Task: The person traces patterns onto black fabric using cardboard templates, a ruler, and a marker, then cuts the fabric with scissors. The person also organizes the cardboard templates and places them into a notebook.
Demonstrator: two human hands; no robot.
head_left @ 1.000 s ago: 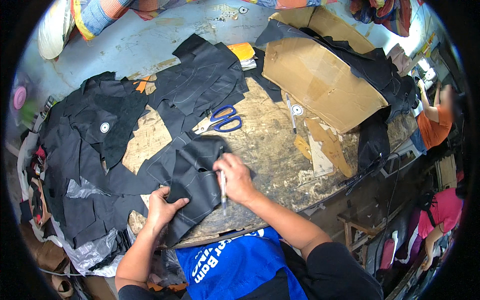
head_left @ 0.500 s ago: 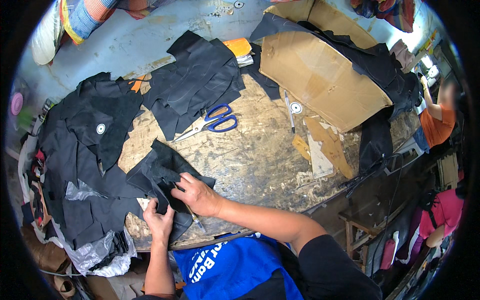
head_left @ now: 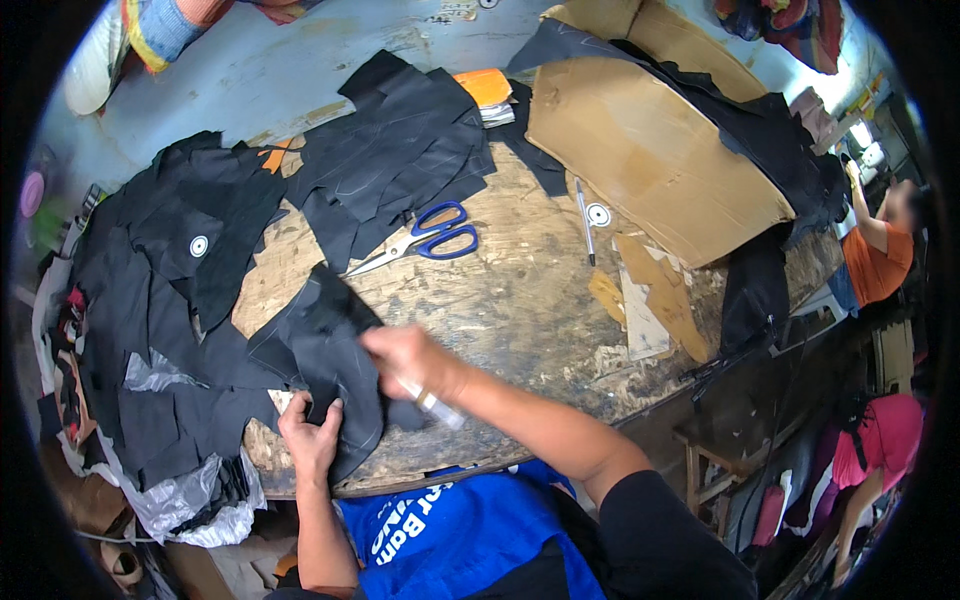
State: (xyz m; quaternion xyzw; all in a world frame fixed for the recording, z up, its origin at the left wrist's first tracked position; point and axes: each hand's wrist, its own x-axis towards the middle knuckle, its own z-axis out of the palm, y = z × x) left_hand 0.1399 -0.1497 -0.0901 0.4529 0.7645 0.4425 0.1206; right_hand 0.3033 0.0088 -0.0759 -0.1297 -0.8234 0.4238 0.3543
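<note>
A piece of black leather-like material (head_left: 345, 380) lies folded over at the table's near edge. My left hand (head_left: 310, 440) pinches its lower edge, thumb on top. To its right, my right hand (head_left: 415, 360) is closed and smeared by motion beside the piece's right edge. A pen with a clear barrel (head_left: 432, 403) sticks out below that hand. Beyond the hands, blue-handled scissors (head_left: 420, 238) rest with the blades pointing left. A pile of black cut pieces with pale drawn lines (head_left: 395, 150) lies behind them.
More black material (head_left: 160, 260) covers the table's left side. A cardboard box (head_left: 650, 160) with black sheets stands at back right. Near it lie another pen (head_left: 585, 222) and tan pattern scraps (head_left: 660, 300). Two people, in orange (head_left: 880, 260) and pink (head_left: 880, 435), are at right.
My right hand has pulled away from the fold and up to the right, the pen swinging with it. The black piece's fold now lies flatter. My left hand stays at the lower edge.
</note>
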